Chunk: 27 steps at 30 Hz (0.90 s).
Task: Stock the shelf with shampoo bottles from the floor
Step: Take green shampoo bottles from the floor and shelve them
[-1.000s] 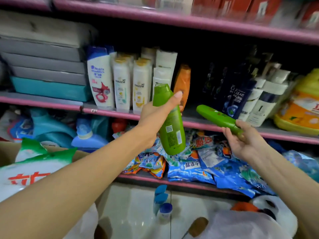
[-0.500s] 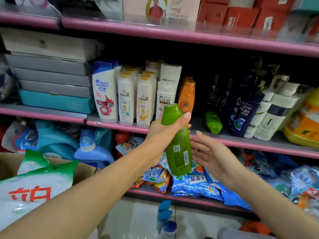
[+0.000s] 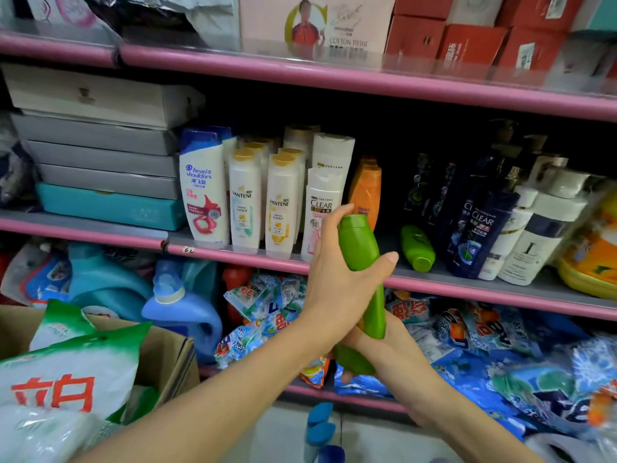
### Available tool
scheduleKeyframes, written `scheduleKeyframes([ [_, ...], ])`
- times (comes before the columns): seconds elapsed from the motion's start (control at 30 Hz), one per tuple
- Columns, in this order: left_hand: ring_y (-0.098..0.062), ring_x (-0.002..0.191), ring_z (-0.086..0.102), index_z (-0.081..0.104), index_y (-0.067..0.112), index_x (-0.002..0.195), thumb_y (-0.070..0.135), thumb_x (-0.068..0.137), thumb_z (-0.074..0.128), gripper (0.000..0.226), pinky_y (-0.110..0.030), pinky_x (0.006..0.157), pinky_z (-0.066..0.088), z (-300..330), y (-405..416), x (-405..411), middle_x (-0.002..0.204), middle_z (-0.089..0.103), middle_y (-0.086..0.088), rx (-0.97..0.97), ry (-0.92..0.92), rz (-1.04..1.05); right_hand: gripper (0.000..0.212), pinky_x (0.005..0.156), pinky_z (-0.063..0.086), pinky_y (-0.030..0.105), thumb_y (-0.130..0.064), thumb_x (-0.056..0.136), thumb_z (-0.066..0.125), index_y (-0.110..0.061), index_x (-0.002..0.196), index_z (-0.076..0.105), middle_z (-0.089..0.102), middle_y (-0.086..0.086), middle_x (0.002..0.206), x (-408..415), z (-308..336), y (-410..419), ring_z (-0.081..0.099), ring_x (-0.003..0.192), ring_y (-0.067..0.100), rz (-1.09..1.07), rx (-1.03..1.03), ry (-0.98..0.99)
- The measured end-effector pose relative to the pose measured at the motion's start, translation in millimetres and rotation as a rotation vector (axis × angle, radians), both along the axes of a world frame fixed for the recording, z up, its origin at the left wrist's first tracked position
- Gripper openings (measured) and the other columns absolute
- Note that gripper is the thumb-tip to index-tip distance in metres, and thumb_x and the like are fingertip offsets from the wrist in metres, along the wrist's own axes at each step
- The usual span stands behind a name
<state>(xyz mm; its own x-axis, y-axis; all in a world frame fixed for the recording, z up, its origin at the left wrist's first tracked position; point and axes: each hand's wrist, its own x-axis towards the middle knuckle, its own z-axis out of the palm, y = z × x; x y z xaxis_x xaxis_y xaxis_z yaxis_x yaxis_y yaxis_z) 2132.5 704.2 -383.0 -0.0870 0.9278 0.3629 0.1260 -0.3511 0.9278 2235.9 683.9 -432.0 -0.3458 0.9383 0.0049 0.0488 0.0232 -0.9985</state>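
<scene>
head & shoulders on white bottle (image 3: 204,192), left end of middle shelf (image 3: 233,253) | PANTENE on two gold-capped bottles (image 3: 245,202) beside it | CLEAR on white bottle (image 3: 321,202) and dark bottle (image 3: 480,228) farther right | COTTON TISSUE on box (image 3: 334,21) above shelf | L on white bottle (image 3: 531,245)

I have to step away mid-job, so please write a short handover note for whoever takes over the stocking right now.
Left hand: grips the upright green plastic shampoo bottle round its upper body.
Right hand: holds the same bottle at its base, from below.
Done: a second green shampoo bottle lies on its side on the pink-edged middle shelf, between the orange bottle and the dark blue Clear bottles.
Left: shelve the held bottle, probably stand the lying one up; blue-capped bottles wait on the floor.
</scene>
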Motion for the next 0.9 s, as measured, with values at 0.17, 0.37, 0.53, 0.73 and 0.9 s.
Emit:
scheduleKeyframes([
  [0.17,-0.017,0.092,0.059,0.039,0.043,0.109,0.032,0.074,0.075,0.051,-0.043,0.081,0.053,0.4,3.5,2.7,0.102,0.056,0.004,0.087,0.060,0.171,0.044,0.055,0.056,0.035,-0.030,0.074,0.072,-0.015,0.112,0.057,0.069,0.019,0.097,0.8,2.8,0.2,0.071,0.082,0.031,0.039,-0.061,0.046],
  [0.37,-0.014,0.090,0.057,0.036,0.043,0.111,0.037,0.075,0.075,0.054,-0.036,0.077,0.053,0.7,13.4,3.1,0.101,0.054,0.006,0.125,0.145,0.152,0.025,0.088,0.054,0.042,-0.032,0.079,0.074,-0.027,0.101,0.063,0.074,-0.007,0.095,16.5,15.3,20.0,0.069,0.092,0.012,-0.073,0.140,-0.338],
  [0.53,-0.002,0.106,0.055,0.025,0.042,0.135,0.046,0.081,0.068,0.069,-0.027,0.089,0.049,-7.5,28.5,6.8,0.112,0.049,0.022,-0.042,0.052,0.023,0.029,0.076,0.057,0.024,-0.024,0.080,0.075,-0.025,0.107,0.064,0.074,-0.008,0.096,35.8,25.3,55.6,0.070,0.091,0.010,-0.141,0.204,-0.297],
  [0.73,-0.008,0.113,0.054,0.052,0.044,0.109,0.044,0.088,0.056,0.022,-0.034,0.097,0.045,-22.2,60.5,13.2,0.119,0.058,0.011,-0.211,0.136,-0.099,0.044,0.088,0.054,0.035,-0.027,0.079,0.077,-0.029,0.118,0.058,0.071,-0.008,0.106,37.6,30.6,126.4,0.067,0.099,0.012,-0.282,0.295,-0.313],
  [0.9,-0.016,0.115,0.055,0.050,0.029,0.124,0.041,0.090,0.054,0.037,-0.038,0.102,0.042,-15.4,93.9,16.3,0.120,0.060,0.006,-0.309,0.108,-0.060,0.042,0.098,0.049,0.044,-0.019,0.083,0.073,-0.016,0.122,0.058,0.069,0.003,0.113,31.8,25.6,174.1,0.064,0.106,0.021,-0.232,0.287,-0.376],
])
